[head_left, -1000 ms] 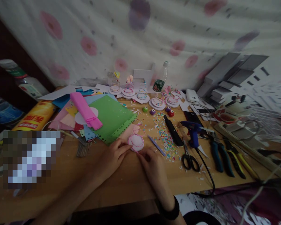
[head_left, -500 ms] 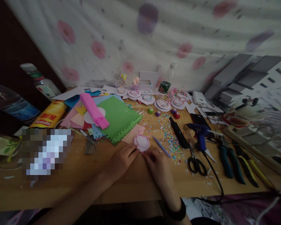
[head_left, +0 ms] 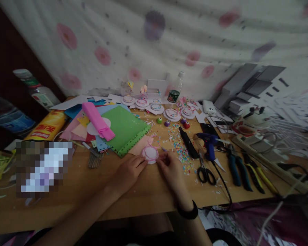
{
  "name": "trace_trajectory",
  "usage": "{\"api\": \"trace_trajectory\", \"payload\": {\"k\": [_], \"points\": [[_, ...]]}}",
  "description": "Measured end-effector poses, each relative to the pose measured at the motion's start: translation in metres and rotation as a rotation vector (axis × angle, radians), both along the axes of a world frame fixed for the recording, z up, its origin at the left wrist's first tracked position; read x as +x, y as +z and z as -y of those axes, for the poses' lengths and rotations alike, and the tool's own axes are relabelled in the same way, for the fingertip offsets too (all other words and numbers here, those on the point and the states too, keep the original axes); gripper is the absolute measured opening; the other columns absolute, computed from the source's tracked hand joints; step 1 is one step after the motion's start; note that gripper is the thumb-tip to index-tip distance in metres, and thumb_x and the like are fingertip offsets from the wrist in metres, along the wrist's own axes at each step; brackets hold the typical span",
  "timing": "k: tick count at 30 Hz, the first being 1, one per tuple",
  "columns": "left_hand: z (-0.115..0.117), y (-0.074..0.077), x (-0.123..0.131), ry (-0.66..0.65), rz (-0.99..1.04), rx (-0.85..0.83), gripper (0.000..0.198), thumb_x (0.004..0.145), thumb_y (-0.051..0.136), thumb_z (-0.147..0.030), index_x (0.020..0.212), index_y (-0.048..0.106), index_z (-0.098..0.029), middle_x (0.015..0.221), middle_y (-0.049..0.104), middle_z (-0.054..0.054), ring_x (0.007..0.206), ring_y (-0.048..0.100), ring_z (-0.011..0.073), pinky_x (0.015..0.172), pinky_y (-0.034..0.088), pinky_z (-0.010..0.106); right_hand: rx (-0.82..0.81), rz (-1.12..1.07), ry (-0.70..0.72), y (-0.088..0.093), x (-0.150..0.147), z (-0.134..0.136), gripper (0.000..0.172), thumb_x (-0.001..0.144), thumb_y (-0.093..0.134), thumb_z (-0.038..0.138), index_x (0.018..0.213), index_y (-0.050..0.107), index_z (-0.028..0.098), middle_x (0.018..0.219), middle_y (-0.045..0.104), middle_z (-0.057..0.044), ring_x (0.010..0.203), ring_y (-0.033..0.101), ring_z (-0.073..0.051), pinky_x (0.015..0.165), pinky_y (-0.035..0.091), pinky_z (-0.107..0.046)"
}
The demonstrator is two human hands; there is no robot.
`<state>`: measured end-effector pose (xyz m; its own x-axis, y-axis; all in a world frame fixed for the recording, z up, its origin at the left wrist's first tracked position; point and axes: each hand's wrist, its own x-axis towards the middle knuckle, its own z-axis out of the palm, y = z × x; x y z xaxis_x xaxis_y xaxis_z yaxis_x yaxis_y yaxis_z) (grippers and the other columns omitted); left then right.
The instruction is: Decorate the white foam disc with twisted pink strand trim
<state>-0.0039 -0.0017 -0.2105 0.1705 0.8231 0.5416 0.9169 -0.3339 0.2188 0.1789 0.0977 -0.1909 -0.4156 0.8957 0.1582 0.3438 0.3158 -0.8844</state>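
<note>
A small white paper disc (head_left: 150, 154) lies on the wooden table in front of me. Thin pink cord (head_left: 157, 150) runs round near its rim, with a loose loop past its far edge. At the disc's lower left edge, my left hand (head_left: 132, 171) is closed, thumb and fingers pinching the cord against the rim. My right hand (head_left: 170, 169) pinches at the right edge, its fingertips on the cord; the exact grip is partly hidden. Peach paper (head_left: 141, 145) lies just behind the disc. A purple stick (head_left: 163, 149) is partly covered by my right hand.
Green dotted paper (head_left: 127, 128) and a pink crepe roll (head_left: 97, 119) lie left. To the right are scattered confetti (head_left: 182, 150), scissors (head_left: 206, 174), a blue glue gun (head_left: 209, 147) with its cord, and pliers (head_left: 234, 171). Decorated discs (head_left: 171, 114) and a bottle (head_left: 174, 95) stand behind.
My hands have moved apart from the disc's near edge to its left and right sides. The right hand now covers most of the purple stick. The whole view has shifted slightly.
</note>
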Motion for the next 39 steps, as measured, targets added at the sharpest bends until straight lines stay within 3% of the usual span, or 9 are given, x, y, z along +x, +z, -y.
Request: {"api": "trace_trajectory", "payload": {"k": [6, 13, 17, 26, 30, 39], "points": [[0.001, 0.005, 0.003, 0.019, 0.028, 0.018, 0.035, 0.102, 0.040, -0.010, 0.115, 0.071, -0.018, 0.110, 0.075, 0.008, 0.102, 0.070, 0.0216, 0.090, 0.060, 0.041, -0.080, -0.061, 0.018, -0.002, 0.001, 0.002, 0.010, 0.078, 0.065, 0.021, 0.085, 0.058, 0.023, 0.074, 0.068, -0.001, 0.062, 0.063, -0.018, 0.058, 0.048, -0.030], [0.000, 0.008, 0.007, 0.016, 0.093, 0.067, 0.022, 0.099, 0.051, -0.015, 0.106, 0.072, -0.013, 0.108, 0.075, 0.013, 0.103, 0.072, 0.0250, 0.089, 0.063, 0.042, -0.131, -0.070, 0.068, 0.002, 0.004, 0.006, 0.012, 0.074, 0.066, 0.018, 0.082, 0.058, 0.023, 0.073, 0.066, 0.001, 0.064, 0.062, -0.017, 0.060, 0.048, -0.029], [0.000, 0.008, 0.013, 0.043, 0.154, 0.065, 0.020, 0.100, 0.052, -0.020, 0.100, 0.071, -0.015, 0.106, 0.075, 0.011, 0.103, 0.073, 0.0247, 0.088, 0.064, 0.041, -0.157, -0.072, 0.095, 0.001, 0.004, 0.010, 0.013, 0.075, 0.066, 0.018, 0.084, 0.058, 0.023, 0.073, 0.066, 0.002, 0.063, 0.062, -0.017, 0.059, 0.048, -0.029], [-0.002, 0.002, 0.022, 0.118, 0.225, 0.076, 0.024, 0.103, 0.049, -0.024, 0.097, 0.072, -0.020, 0.106, 0.073, 0.008, 0.099, 0.073, 0.0219, 0.084, 0.065, 0.039, -0.150, -0.069, 0.097, 0.001, 0.009, 0.010, 0.012, 0.077, 0.068, 0.022, 0.085, 0.060, 0.022, 0.076, 0.067, -0.001, 0.066, 0.063, -0.018, 0.061, 0.049, -0.030], [-0.002, 0.001, 0.022, 0.111, 0.238, 0.093, 0.025, 0.103, 0.048, -0.023, 0.097, 0.073, -0.020, 0.106, 0.074, 0.008, 0.099, 0.073, 0.0214, 0.086, 0.064, 0.039, -0.113, -0.076, 0.078, 0.002, 0.009, 0.010, 0.005, 0.080, 0.063, 0.022, 0.081, 0.059, 0.023, 0.076, 0.066, -0.001, 0.068, 0.063, -0.020, 0.063, 0.050, -0.031], [-0.001, 0.000, 0.024, 0.107, 0.272, 0.074, 0.024, 0.102, 0.049, -0.024, 0.100, 0.072, -0.018, 0.109, 0.073, 0.010, 0.102, 0.072, 0.0235, 0.087, 0.064, 0.042, -0.060, -0.059, -0.013, -0.003, 0.004, 0.013, 0.008, 0.078, 0.063, 0.018, 0.085, 0.062, 0.022, 0.079, 0.068, -0.003, 0.070, 0.063, -0.021, 0.066, 0.050, -0.034]]}}
